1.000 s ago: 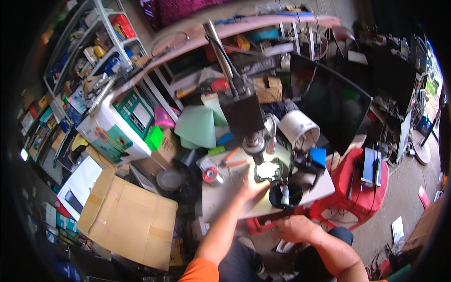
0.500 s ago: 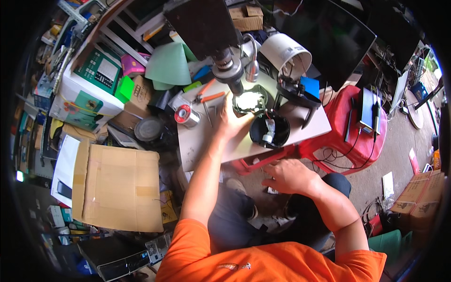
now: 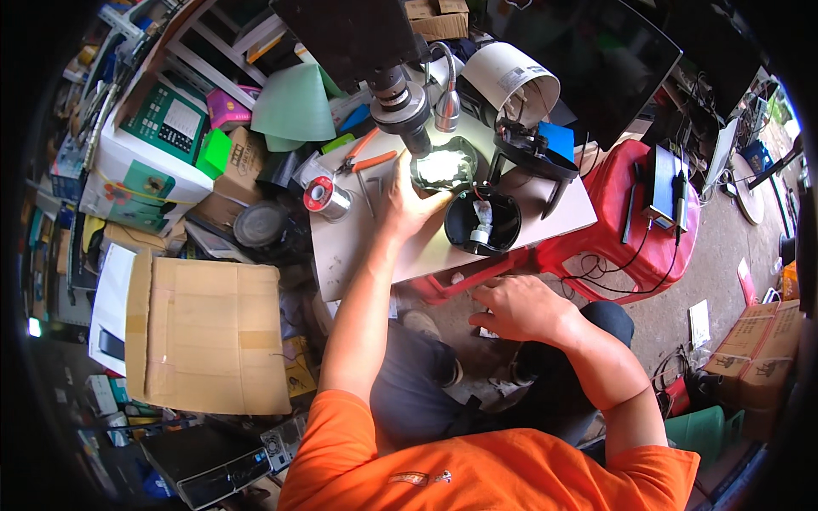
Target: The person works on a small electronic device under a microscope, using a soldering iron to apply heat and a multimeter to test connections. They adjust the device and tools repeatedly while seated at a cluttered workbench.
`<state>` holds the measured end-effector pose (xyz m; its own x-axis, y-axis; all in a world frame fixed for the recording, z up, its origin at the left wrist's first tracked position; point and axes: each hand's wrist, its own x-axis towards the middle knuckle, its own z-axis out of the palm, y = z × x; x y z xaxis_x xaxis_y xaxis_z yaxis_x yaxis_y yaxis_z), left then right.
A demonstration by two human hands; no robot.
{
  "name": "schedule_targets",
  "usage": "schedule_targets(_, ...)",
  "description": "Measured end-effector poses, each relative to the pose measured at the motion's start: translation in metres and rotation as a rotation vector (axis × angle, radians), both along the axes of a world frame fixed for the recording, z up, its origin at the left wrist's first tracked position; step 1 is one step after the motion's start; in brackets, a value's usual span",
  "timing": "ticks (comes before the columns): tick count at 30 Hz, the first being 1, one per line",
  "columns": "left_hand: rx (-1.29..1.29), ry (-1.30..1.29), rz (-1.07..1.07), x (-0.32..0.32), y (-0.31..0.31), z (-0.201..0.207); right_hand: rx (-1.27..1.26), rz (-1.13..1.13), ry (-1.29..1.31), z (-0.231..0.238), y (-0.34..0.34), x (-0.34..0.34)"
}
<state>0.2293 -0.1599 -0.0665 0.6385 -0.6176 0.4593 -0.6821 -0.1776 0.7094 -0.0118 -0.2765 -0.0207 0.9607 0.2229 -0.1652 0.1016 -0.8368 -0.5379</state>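
Note:
My left hand grips the near left edge of a round black housing, thumb and fingers curved around it. A glaring light washes out the inside of the housing. Directly above it hangs the barrel of a microscope. Joined to the housing by wires, an open black cup-shaped part with a white piece inside lies on the small white table. My right hand hangs in front of the table near my right knee, fingers loosely bent and thumb apart, nothing visible in it.
A solder spool and orange-handled pliers lie left of the housing. Behind are a gooseneck lamp, a white cylinder and a black bracketed part. A red stool carries a blue-black box with cables. Flattened cardboard lies left.
The view has shifted slightly, so the table and its things sit a little further left and up. My left hand keeps its grip; my right hand stays near the knee.

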Motion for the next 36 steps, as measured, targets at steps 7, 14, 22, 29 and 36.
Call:
schedule_targets(7,-0.007,0.023,0.002,0.003,-0.001,-0.005,0.0,0.003,-0.015,0.001,-0.001,-0.001)
schedule_targets(14,-0.035,0.134,-0.017,-0.002,-0.001,0.012,0.012,-0.032,-0.09,-0.002,-0.008,-0.003)
schedule_targets(22,-0.004,0.024,0.053,-0.01,0.009,0.027,-0.042,0.014,-0.034,0.003,-0.011,-0.004)
schedule_targets(29,-0.02,0.09,-0.006,-0.006,0.01,0.02,-0.004,0.049,0.024,0.004,-0.011,-0.004)
schedule_targets(36,-0.009,0.098,-0.035,-0.002,0.007,0.01,-0.004,0.043,0.088,0.011,-0.01,-0.004)
